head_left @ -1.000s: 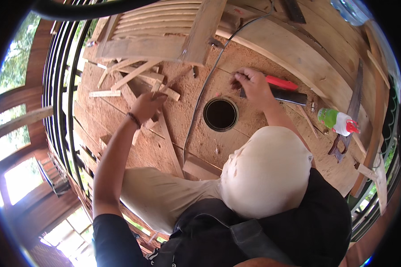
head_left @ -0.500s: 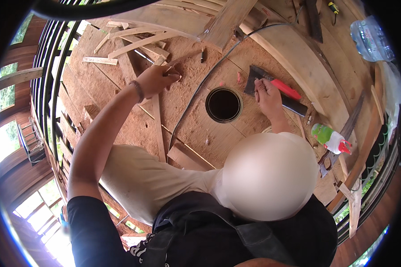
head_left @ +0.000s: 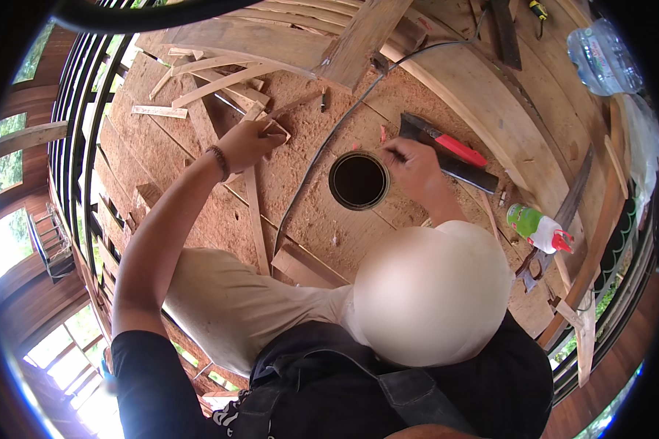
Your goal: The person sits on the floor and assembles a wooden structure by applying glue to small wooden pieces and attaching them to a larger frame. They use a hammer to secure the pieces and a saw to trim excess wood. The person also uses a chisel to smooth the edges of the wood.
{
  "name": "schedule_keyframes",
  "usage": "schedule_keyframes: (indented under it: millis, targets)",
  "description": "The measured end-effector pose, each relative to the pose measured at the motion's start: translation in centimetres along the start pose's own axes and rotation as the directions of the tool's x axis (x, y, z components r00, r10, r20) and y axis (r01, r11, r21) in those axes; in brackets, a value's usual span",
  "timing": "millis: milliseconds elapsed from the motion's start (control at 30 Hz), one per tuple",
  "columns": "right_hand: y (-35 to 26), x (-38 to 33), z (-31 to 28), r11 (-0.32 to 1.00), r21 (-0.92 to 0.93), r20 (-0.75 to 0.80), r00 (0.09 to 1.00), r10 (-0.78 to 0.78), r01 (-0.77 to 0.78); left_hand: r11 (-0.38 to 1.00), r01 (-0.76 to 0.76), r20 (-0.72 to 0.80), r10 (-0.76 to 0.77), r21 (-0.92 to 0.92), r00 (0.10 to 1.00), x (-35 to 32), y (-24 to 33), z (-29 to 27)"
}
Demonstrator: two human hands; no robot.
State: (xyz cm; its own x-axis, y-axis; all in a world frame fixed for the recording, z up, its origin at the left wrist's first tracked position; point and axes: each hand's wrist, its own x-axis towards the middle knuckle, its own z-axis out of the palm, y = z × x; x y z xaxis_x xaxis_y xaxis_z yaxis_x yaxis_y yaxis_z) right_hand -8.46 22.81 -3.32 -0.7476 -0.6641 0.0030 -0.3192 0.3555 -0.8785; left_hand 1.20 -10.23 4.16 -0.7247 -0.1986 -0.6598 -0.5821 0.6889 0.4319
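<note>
My left hand [head_left: 249, 148] is over the sawdust-covered boards at the left, fingers curled around something small I cannot make out. A thin brown strip [head_left: 300, 104] lies just beyond its fingertips. My right hand [head_left: 414, 172] is at the right rim of a round, dark-centred opening [head_left: 359, 181]; whether that is a hole or a can I cannot tell. Its fingers are pinched together, and anything in them is hidden. Beyond this hand lie a dark-bladed hatchet [head_left: 412, 127] and a red-handled tool [head_left: 461, 149]. A small red scrap [head_left: 383, 133] lies near its fingers.
A black cable [head_left: 329, 139] crosses the boards. Loose wood strips [head_left: 223, 83] lie at far left, a dark marker [head_left: 324, 101] near them. To the right are a green-and-white bottle [head_left: 534, 225], a handsaw [head_left: 580, 189], a curved timber [head_left: 483, 110] and a large clear bottle [head_left: 600, 58].
My right hand has left the hatchet and moved left to the round opening's rim. My left hand has drawn back slightly toward me. The whole view has shifted a little.
</note>
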Motion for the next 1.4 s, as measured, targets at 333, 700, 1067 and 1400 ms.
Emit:
schedule_keyframes:
  millis: [333, 700, 1067, 1400]
  targets:
    - [-5.5, 3.1, 5.2, 0.680, -0.393, 0.887, 0.450, 0.103, 0.619, 0.999, 0.006, 0.011, -0.005, -0.043, 1.000, -1.3, 1.0, -0.6]
    - [-1.0, 3.1, 9.2, 0.515, -0.363, 0.918, 0.394, 0.053, 0.776, 0.999, 0.029, 0.017, -0.029, -0.033, 0.999, -1.4, 1.3, -1.1]
    - [-3.3, 3.3, 6.2, 0.720, -0.454, 0.876, 0.410, 0.253, 0.524, 0.997, -0.071, 0.143, 0.076, -0.040, 0.987, -1.4, 4.2, 0.4]
    - [-5.3, 6.0, 0.5, 0.986, 0.166, 0.079, 0.996, -0.028, 0.014, 0.970, -0.111, 0.124, 0.140, -0.215, 0.982, -1.6, 2.8, 0.5]
